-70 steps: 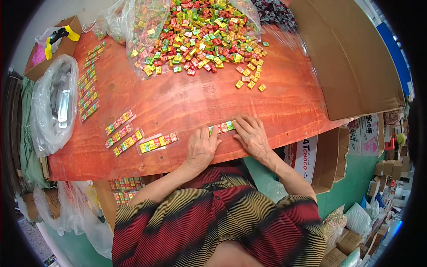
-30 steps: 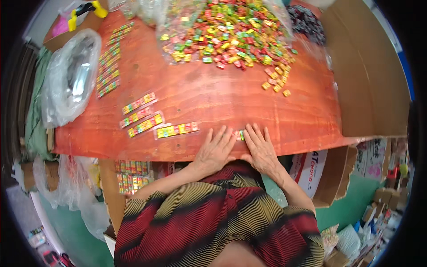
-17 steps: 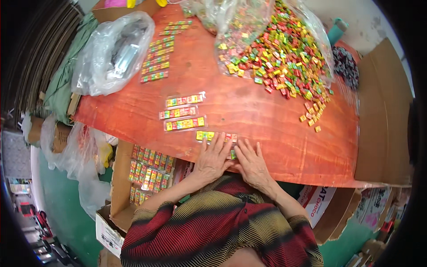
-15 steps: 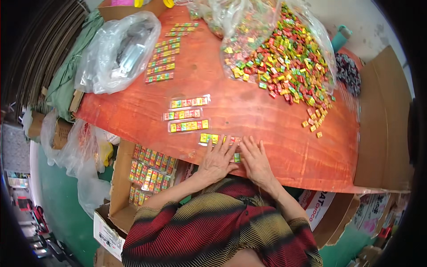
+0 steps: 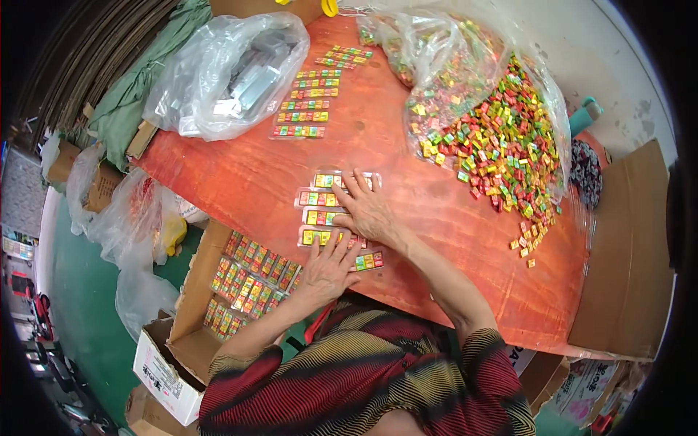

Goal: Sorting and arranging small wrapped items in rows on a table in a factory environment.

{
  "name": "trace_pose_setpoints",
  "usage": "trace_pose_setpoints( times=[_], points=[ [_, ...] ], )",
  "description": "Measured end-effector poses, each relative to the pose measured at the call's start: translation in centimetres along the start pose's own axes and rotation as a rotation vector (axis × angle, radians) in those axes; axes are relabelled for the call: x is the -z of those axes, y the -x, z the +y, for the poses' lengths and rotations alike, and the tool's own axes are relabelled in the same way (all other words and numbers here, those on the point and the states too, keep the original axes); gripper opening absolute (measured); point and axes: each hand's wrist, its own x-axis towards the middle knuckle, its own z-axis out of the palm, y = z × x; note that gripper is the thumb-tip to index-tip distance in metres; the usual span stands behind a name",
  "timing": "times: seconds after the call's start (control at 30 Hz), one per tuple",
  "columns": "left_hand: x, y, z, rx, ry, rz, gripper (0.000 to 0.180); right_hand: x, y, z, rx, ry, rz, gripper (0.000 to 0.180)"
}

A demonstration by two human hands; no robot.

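Several clear plastic trays, each holding a row of small red, yellow and green wrapped pieces, lie stacked one below another in front of me. My right hand point(image 5: 369, 214) rests over their right ends with its fingers spread, reaching up to the farthest tray point(image 5: 324, 180) and partly hiding the trays. On the nearest tray point(image 5: 315, 237) of the group, my left hand point(image 5: 327, 272) lays its fingertips, palm down. Just right of that hand a short row of pieces point(image 5: 369, 261) lies near the table edge, its left end hidden. Neither hand grips anything.
A big heap of loose pieces point(image 5: 509, 138) spills from a clear bag at the far right. More filled trays point(image 5: 309, 105) lie toward the back, beside a bag of empty plastic trays point(image 5: 247, 80). Below the left table edge stands a carton point(image 5: 200, 276) with filled trays inside.
My right hand has moved up and left from the near row onto the group of trays. My left hand now touches the nearest tray, which has joined the others. The view has shifted.
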Motion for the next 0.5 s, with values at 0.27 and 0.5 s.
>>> trace_pose_setpoints(
  times=[0.27, 0.5],
  points=[
    [1.8, 1.4, -7.8, 0.017, -0.092, -0.018, 0.064, -3.2, -6.5, -2.2, 0.063, -0.02, 0.071, 0.059],
    [4.6, 1.7, -13.7, 0.167, -0.205, -0.079, 0.058, -4.0, -12.0, -3.8, 0.139, -0.179, 0.076, 0.046]
  ],
)
